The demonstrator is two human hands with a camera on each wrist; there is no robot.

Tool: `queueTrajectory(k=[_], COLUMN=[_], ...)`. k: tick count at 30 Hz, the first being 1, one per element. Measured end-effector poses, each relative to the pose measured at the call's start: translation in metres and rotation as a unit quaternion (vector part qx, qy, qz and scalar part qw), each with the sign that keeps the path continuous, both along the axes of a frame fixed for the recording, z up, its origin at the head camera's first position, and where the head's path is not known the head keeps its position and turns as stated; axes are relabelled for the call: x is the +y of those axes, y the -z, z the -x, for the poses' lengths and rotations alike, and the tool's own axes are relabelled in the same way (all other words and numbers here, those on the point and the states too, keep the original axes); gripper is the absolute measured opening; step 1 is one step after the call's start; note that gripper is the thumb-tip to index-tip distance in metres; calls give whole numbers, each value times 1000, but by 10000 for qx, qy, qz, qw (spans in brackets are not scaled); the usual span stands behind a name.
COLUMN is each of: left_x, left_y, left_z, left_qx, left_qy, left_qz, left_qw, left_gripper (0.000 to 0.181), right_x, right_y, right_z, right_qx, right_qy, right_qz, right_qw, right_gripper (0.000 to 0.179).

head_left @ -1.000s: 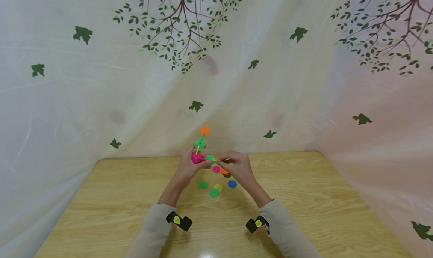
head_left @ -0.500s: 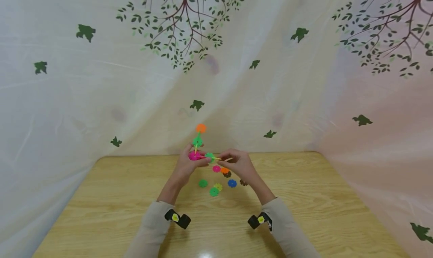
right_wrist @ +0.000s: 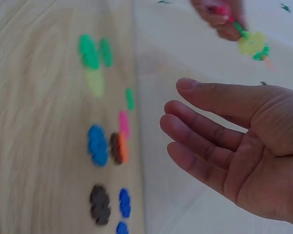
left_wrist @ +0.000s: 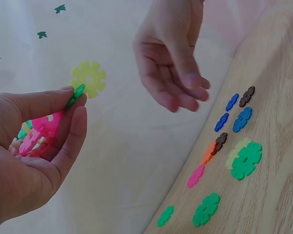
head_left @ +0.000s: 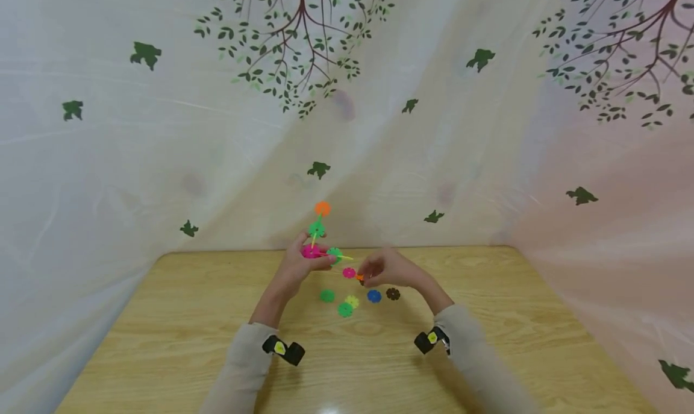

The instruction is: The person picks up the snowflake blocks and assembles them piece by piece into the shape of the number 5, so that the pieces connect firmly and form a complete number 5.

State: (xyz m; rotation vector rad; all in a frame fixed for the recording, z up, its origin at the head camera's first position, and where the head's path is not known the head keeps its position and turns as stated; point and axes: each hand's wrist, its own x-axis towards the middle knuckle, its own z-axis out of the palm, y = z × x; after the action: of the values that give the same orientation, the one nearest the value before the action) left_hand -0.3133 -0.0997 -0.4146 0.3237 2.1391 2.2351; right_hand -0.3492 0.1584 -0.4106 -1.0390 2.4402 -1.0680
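Yellow disc (left_wrist: 95, 84) juts out between the hands (head_left: 294, 266) (head_left: 393, 269)

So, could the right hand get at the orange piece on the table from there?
Probably yes: the right hand hangs open and empty, and nothing visible blocks its way down to the orange piece. That one overlaps a brown piece, though, so both might shift together.

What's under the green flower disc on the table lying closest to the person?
Part of a yellow disc peeks out from under the green disc. Whatever else lies beneath is covered.
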Motion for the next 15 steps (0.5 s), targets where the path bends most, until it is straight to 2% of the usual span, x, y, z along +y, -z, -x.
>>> queueTrajectory(k=[6,9,15], left_x=[2,3,4], left_y=[0,1,1], left_z=[-2,-3,-1], left_qx=[-68,-93,-45], left_qy=[3,-31,-90], left_qz=[-13,9,56], left_qw=[10000,10000,9999], left_gripper=[58,58,57], right_x=[11,16,19], right_y=[20,30,38], right_z=[9,13,17], right_qx=[131,132,29], right_qy=[-34,-81,-65], right_qz=[-784,-913,-1006], right_qw=[9968,9957,9949], right_gripper=[18,20,26])
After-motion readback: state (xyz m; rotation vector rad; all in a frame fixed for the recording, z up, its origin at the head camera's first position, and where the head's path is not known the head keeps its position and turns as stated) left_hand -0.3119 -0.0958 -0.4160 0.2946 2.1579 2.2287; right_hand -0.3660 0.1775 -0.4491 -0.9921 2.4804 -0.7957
